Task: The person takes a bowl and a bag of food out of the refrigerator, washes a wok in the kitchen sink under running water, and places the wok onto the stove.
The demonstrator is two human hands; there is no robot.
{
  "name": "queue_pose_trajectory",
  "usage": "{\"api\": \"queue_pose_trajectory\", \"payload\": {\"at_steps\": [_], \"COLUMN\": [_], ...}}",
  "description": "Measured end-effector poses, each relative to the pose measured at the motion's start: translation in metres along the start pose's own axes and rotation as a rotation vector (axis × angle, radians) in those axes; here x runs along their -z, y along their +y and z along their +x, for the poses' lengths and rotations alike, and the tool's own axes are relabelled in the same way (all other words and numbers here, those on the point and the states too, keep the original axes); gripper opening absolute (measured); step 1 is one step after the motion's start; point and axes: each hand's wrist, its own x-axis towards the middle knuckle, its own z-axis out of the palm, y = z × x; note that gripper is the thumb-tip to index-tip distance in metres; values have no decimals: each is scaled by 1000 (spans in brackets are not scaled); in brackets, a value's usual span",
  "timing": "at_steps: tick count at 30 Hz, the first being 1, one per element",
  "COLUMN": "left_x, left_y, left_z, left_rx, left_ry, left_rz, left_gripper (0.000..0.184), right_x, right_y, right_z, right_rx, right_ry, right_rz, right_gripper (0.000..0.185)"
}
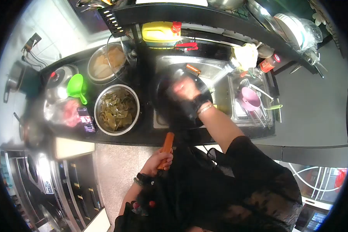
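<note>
A black wok (166, 106) is held over the left part of the sink. My left hand (163, 159) is wrapped round its orange-brown handle (168, 141), near the counter's front edge. Inside the wok, my right hand (186, 88) is smeared by motion; its fingers and anything in them cannot be made out. A bright faucet (225, 72) reaches toward the wok from the right.
Left of the wok, a steel bowl (137, 106) holds soaked dark green leaves. Behind it stands a pot (91, 69) with pale pieces. A green ladle (76, 86) and a phone (86, 120) lie farther left. A pink bowl (249, 99) and utensils occupy the right rack.
</note>
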Motion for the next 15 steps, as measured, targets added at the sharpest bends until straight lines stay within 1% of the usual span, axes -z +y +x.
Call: {"api": "queue_pose_trajectory", "payload": {"at_steps": [1,2,4,5,6,7,8,9,10,11,13,15], "left_x": [0,0,1,0,-3,-4,-3,0,1,3,5,1], "left_y": [1,2,1,2,5,6,5,4,6,7,7,12], "left_z": [1,2,4,5,5,5,5,5,6,7,3,-3], "left_rx": [-2,-8,6,5,7,14,21,19,8,5,12,23], "left_ry": [0,-4,-7,-11,7,27,22,25,27,23,10,41], "left_rz": [-17,-21,7,9,19,27,32,54,75,74,65,46], "left_gripper": [19,19,20,20,21,21,21,21,21,21,22,22], "right_x": [9,9,-3,-16,-28,-29,-38,-30,-23,1,34,74], "right_y": [-4,0,12,-9,-32,-84,-72,-78,-84,-110,-85,-43], "right_z": [8,16,24,25,27,2,-26,-50,-73,-89,-120,-142], "right_rx": [-29,-24,-117,-134,-104,-984,-798,-779,-745,-885,-659,-218], "right_ry": [54,49,-203,-95,2,85,-143,-270,-394,-439,-685,-813], "right_rz": [38,33,-140,423,984,1465,1212,1049,885,820,382,-88], "right_gripper": [18,18,21,21,24,27,16,13,22,31,40,48]}}
